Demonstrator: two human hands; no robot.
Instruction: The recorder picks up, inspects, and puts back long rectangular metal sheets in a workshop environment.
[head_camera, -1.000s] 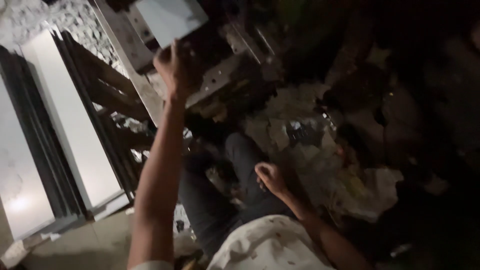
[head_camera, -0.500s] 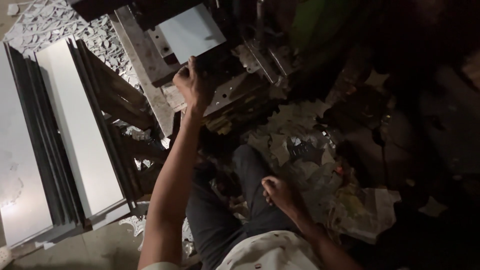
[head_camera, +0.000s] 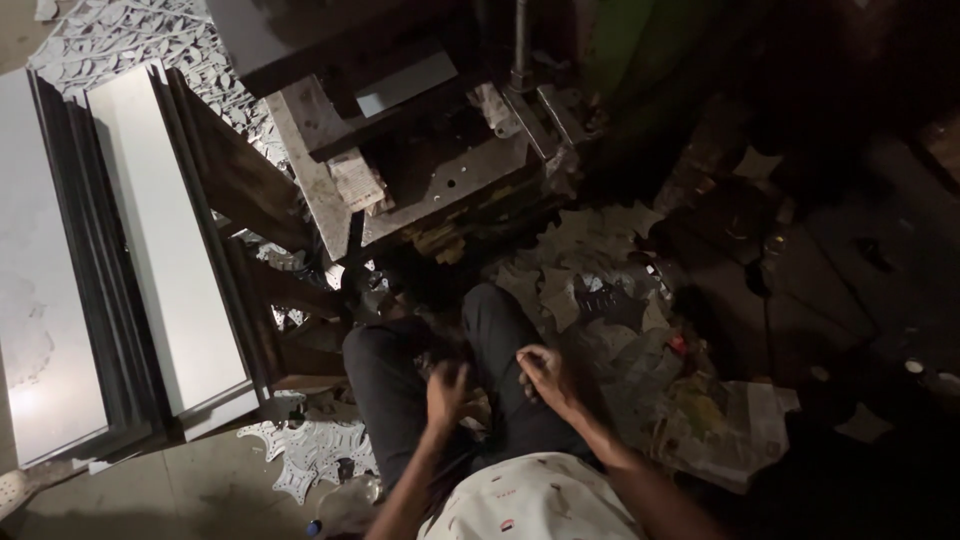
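Both hands are down at the lap right now, well below the metal press (head_camera: 450, 170). Left hand (head_camera: 447, 392) hovers over the dark trousers (head_camera: 400, 390), fingers loosely spread, not holding anything I can see, a bit blurry though. Right hand (head_camera: 545, 375) rests on the other knee, fingers curled in; can't tell if it grips something. Crumpled paper scraps (head_camera: 700, 420) lie to the right of the press, stacked white sheets (head_camera: 165, 250) to its left

white panels (head_camera: 165, 250) | dk grey trousers (head_camera: 385, 390) | white shirt (head_camera: 530, 505), sm. print
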